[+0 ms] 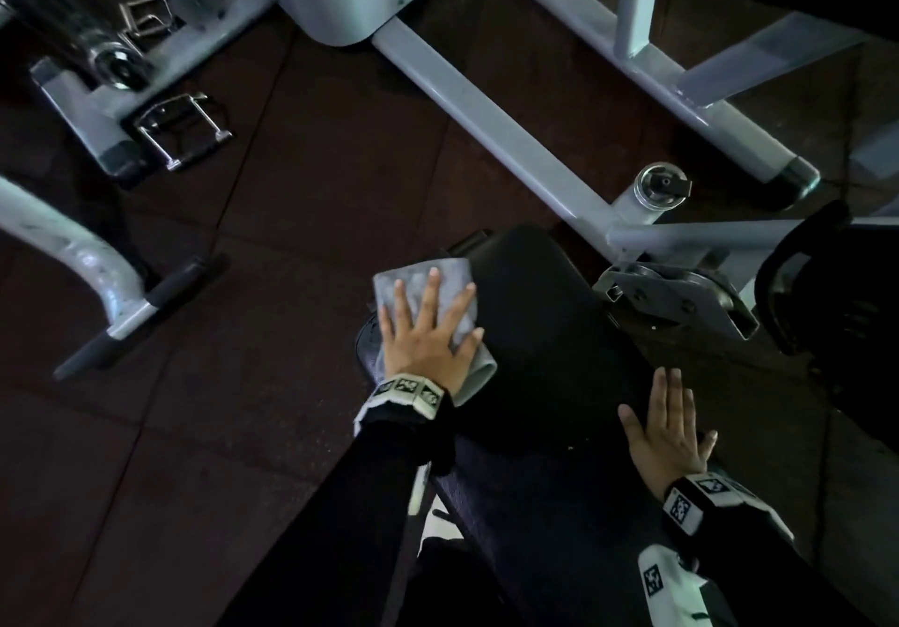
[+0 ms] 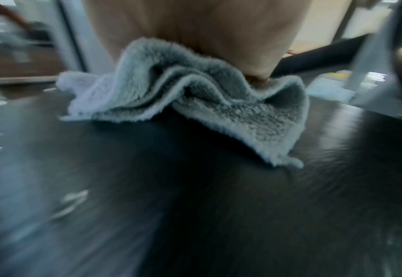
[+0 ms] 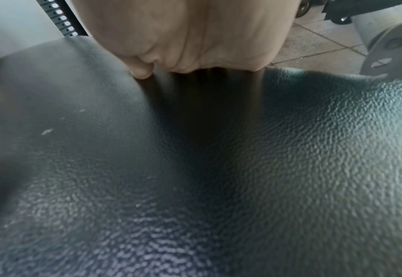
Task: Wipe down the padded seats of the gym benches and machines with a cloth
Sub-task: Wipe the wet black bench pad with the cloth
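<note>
Dark rubber-tiled gym floor (image 1: 301, 217), dim light; grey-painted machine frame tubes (image 1: 491, 120) cross behind a black padded seat (image 1: 545, 334) with pebbled vinyl. Left hand (image 1: 428, 334) lies flat on a grey microfibre cloth (image 1: 418, 286), fingers straight and spread, pressing it onto the seat's far-left edge. Nothing is gripped; the cloth is only trapped under the palm. Part of it hangs past the pad's left edge, and a loose corner folds out by the wrist. Left wrist view shows the cloth (image 2: 190, 101) bunched in ridges under the palm (image 2: 195, 37), one corner trailing on the vinyl; heavy blur there suggests a stroke under way. Right hand (image 1: 669, 432) rests flat and open on the seat's near-right edge, fingers straight, apparently bracing; the right wrist view confirms the palm (image 3: 190, 37) bears down on the vinyl (image 3: 242, 168). Risks, as judged: with no curl of fingers on the cloth, a stroke running off the left edge could let it slip to the floor. The bunching means uneven contact, so streaks or missed strips are likely. The overhanging part could snag on the bracket (image 1: 681, 300) or frame if the sweep runs right. Centre and right of the pad look not yet covered.
</note>
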Demonstrator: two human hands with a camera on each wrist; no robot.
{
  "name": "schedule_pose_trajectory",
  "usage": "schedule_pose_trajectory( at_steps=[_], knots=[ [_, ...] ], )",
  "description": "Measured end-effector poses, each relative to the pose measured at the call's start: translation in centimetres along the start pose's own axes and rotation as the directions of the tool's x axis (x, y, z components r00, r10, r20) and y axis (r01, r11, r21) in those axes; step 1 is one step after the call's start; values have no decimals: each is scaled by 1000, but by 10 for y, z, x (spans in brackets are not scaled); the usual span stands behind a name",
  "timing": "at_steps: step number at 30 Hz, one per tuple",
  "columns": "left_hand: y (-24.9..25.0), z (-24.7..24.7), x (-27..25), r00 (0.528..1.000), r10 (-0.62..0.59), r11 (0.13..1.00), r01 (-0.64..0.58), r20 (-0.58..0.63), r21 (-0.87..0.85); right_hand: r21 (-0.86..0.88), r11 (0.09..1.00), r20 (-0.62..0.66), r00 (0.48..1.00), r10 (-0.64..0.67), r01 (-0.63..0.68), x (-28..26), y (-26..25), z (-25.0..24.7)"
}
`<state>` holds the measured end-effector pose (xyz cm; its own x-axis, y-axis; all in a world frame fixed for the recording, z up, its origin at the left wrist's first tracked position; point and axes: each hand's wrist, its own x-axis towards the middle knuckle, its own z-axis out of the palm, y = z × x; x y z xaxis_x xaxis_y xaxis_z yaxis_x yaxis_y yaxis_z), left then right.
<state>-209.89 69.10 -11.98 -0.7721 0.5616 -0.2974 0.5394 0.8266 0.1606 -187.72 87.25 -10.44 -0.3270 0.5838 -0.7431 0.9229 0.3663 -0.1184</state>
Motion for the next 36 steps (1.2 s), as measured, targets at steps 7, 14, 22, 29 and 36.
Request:
schedule_pose_trajectory(
  at_steps=[7, 14, 22, 29, 36],
  knots=[
    [-11, 31, -90, 994, -111, 990, 109, -10, -94, -6, 1000, -11, 1000, -4, 4, 0, 0, 2],
    [45, 26, -89, 977, 185, 983, -183, 107, -29, -1, 1000, -12, 1000, 5, -5, 1, 0, 2],
    [24, -7, 0, 984, 139, 990, -143, 110, 21, -3, 1000, -15, 1000, 7, -7, -1, -1, 0],
    [-24, 15, -46, 984, -168, 978, 160, -53, -133, 4, 1000, -11, 1000, 5, -5, -1, -1, 1],
    [23, 42, -113, 1000, -5, 997, 3, -25, -78, -3, 1000, -26, 1000, 9, -9, -1, -2, 2]
  ],
)
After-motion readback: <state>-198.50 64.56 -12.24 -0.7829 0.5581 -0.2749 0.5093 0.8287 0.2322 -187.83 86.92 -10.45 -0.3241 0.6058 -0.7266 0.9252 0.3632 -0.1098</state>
